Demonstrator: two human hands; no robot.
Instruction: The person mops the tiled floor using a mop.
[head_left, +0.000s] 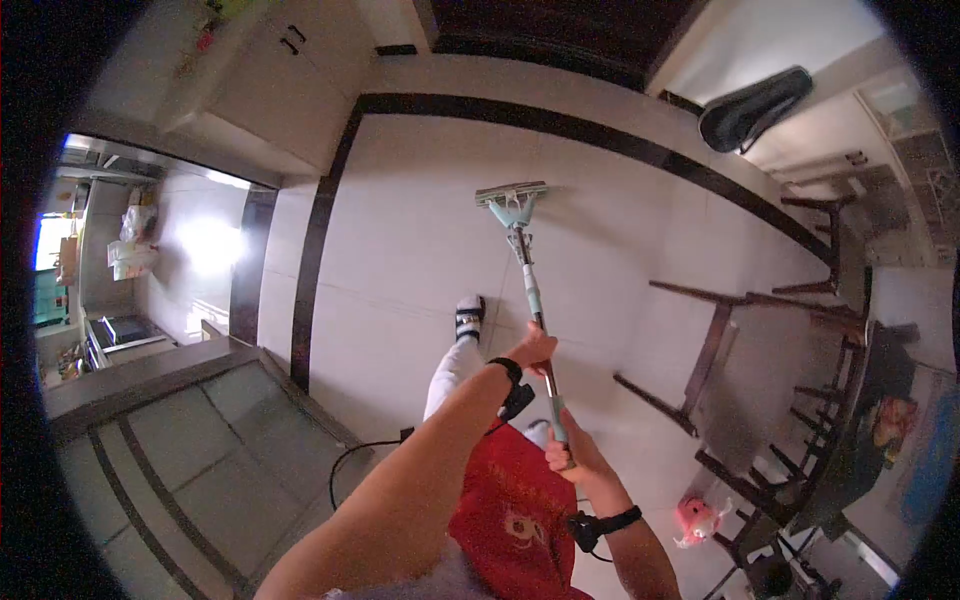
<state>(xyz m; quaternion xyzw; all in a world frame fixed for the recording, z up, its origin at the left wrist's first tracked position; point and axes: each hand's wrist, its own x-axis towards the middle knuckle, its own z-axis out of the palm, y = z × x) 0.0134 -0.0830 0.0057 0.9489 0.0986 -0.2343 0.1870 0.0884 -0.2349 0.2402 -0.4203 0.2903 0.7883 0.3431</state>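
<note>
Here, two bare hands grasp a mint-green and silver sponge mop [532,290]: the left hand [530,347] has its grip wrapped around mid-pole, the right hand [585,462] around the near end. The mop's head [512,192] rests on the pale tiled floor [400,220], beyond a sandalled foot [469,318].

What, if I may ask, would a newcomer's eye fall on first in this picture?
Most likely the mop in the centre, its flat head resting on the pale floor and its pole gripped by the left hand and, nearer the body, the right hand. The bright red garment below the hands stands out too, as does the white glare at the far left.
</note>
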